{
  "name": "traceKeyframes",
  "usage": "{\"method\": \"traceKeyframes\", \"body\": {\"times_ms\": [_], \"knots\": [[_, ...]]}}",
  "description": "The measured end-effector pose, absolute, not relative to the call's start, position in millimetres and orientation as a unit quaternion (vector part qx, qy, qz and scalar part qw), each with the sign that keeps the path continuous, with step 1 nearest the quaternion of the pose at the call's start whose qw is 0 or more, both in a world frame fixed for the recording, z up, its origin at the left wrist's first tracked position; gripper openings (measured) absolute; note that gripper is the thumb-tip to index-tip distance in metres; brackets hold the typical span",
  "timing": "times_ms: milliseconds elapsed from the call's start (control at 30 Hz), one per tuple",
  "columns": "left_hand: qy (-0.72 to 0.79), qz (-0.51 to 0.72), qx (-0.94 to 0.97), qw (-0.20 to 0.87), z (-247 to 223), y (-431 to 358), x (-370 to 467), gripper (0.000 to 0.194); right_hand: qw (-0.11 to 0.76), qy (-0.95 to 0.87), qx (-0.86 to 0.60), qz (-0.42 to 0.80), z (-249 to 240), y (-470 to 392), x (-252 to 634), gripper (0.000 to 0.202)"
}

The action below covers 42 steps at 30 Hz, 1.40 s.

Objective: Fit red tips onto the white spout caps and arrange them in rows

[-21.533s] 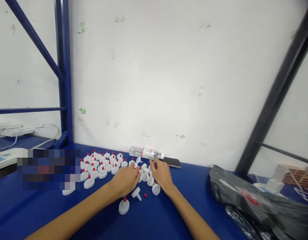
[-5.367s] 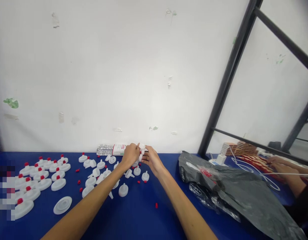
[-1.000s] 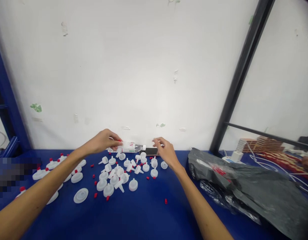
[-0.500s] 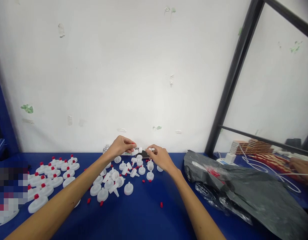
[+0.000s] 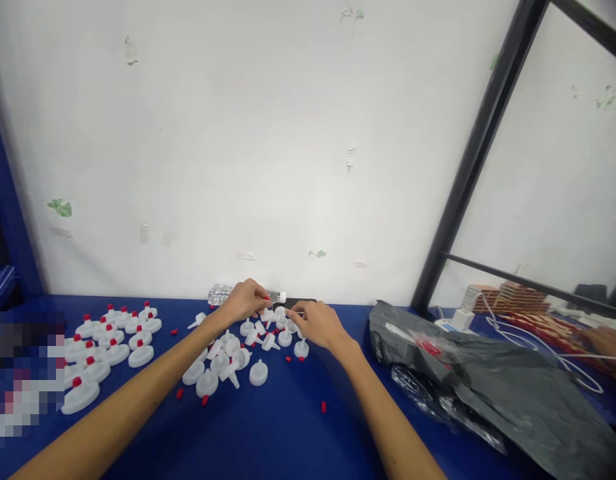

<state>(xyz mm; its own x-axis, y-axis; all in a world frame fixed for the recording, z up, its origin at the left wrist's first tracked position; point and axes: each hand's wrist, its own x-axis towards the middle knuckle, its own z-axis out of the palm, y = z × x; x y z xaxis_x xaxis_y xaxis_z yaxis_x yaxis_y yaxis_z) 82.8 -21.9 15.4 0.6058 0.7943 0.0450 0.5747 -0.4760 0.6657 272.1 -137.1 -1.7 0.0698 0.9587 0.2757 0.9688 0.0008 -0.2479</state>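
Note:
My left hand [image 5: 247, 300] is closed in a pinch on a small red cap [image 5: 267, 298], above the far side of a loose pile of white nozzle lids [image 5: 231, 347]. My right hand [image 5: 315, 322] is at the pile's right edge, its fingertips closed around or against a white lid [image 5: 289, 325]; the exact grip is too small to make out. Loose red caps lie among and around the lids, one [image 5: 323, 407] nearer me. On the left stand several white lids with red caps fitted [image 5: 115, 353].
Behind my hands, a clear bottle [image 5: 221, 294] and a dark flat object [image 5: 308, 301] lie near the wall. A grey plastic bag [image 5: 508, 380] covers the right side of the blue table [image 5: 288, 433]. Beyond it are white cables and another person's hand [image 5: 605, 343].
Both hands have moved slightly lower toward the pile. The white lid piece held up between them now sits lower, by the pile. The view has shifted a little.

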Motion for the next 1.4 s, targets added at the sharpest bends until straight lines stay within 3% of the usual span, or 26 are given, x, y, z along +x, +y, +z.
{"method": "traceKeyframes", "body": {"times_ms": [367,700,967,1167,1400], "knots": [[0.418,0.142,0.874,0.203,16.7,-16.1,77.9,0.024,0.179,-0.670,-0.719,-0.043,0.2,-138.0,272.6,0.038],[0.395,0.069,0.896,0.189,18.4,-20.2,78.1,0.024,0.166,-0.671,-0.721,-0.057,0.2,-138.1,273.2,0.035],[0.420,0.111,0.890,0.139,62.1,-14.4,48.7,0.031,0.165,-0.668,-0.721,-0.082,2.2,-138.0,273.6,0.034],[0.477,0.133,0.868,0.041,66.2,-7.4,-26.6,0.048,0.168,-0.670,-0.717,-0.096,2.8,-137.5,272.8,0.032],[0.566,0.159,0.804,-0.093,9.7,-60.4,-133.2,0.079,0.178,-0.678,-0.706,-0.097,0.2,-136.9,270.0,0.032]]}}
